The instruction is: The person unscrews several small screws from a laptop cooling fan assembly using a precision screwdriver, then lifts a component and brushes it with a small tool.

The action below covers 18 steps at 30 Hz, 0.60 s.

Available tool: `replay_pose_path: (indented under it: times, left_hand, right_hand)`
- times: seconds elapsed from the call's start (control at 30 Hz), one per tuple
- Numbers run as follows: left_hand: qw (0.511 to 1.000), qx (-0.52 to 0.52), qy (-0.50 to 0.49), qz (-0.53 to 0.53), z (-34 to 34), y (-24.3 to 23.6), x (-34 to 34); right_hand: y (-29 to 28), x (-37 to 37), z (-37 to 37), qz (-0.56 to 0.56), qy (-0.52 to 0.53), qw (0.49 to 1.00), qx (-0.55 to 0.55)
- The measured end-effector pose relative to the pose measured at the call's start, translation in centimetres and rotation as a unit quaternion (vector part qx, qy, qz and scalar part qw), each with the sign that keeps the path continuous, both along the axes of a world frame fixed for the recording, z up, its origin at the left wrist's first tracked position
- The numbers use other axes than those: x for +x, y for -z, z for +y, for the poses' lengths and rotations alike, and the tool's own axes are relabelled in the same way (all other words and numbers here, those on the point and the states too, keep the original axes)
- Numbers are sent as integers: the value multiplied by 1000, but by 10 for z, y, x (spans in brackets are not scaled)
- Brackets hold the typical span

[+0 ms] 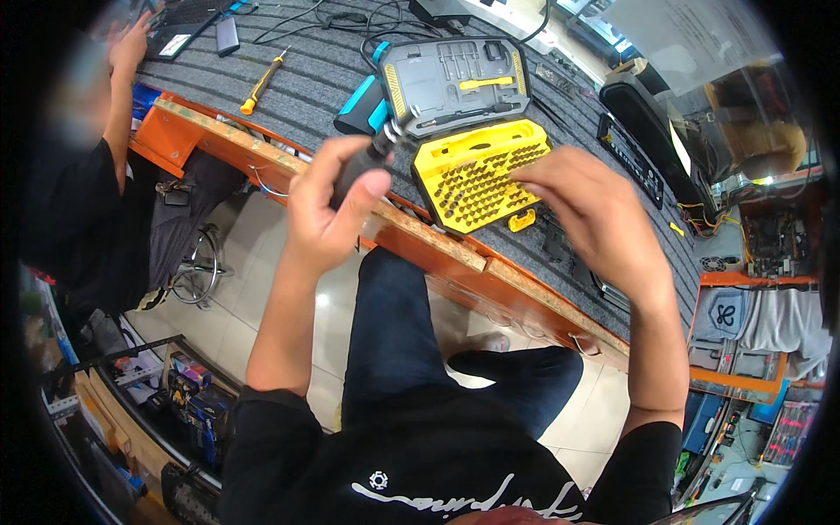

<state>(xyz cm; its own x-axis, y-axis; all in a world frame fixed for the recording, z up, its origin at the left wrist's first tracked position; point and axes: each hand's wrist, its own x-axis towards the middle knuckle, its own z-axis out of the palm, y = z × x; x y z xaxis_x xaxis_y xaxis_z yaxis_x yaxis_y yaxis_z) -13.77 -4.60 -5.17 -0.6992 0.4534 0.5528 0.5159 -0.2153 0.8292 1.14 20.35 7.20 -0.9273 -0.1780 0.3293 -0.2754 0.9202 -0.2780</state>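
Head view: left hand [331, 206] grips a dark ribbed screwdriver handle [363, 166]; right hand [591, 210] fingers touch the yellow plastic bit tray [477, 175].

The left hand [328, 206] is closed around a dark screwdriver handle [363, 166], whose metal tip end points up and away toward the open bit case [464, 131]. The right hand [591, 214] reaches over the case's yellow bit tray [477, 179], its fingertips [525, 179] touching the rows of bits at the tray's right side. Just beyond the fingertips stands the grey lid [455, 83], holding 1 yellow tool and a dark rod. A small yellow piece [522, 220] lies just under the right hand. Well beyond the left hand, an orange-handled screwdriver [262, 83] lies on the grey ribbed mat [324, 61]. Another person's hand [129, 44] rests far left.
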Motion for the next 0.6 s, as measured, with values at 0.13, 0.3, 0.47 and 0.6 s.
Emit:
replay_pose_path:
  times: [0.13, 0.3, 0.47, 0.6]
  left_hand:
    - [995, 85, 17, -50, 23, 15, -18]
    - [989, 128, 14, -78, 25, 24, -17]
    - [994, 104, 5, -44, 23, 24, -18]
    - [993, 106, -5, -43, 21, 25, -18]
  right_hand:
    - [10, -44, -2, -40, -33, 997, 60]
    - [11, -56, -2, -65, -58, 992, 89]
    - [3, -59, -8, -79, -74, 989, 105]
    - [5, -65, -14, -86, -83, 981, 153]
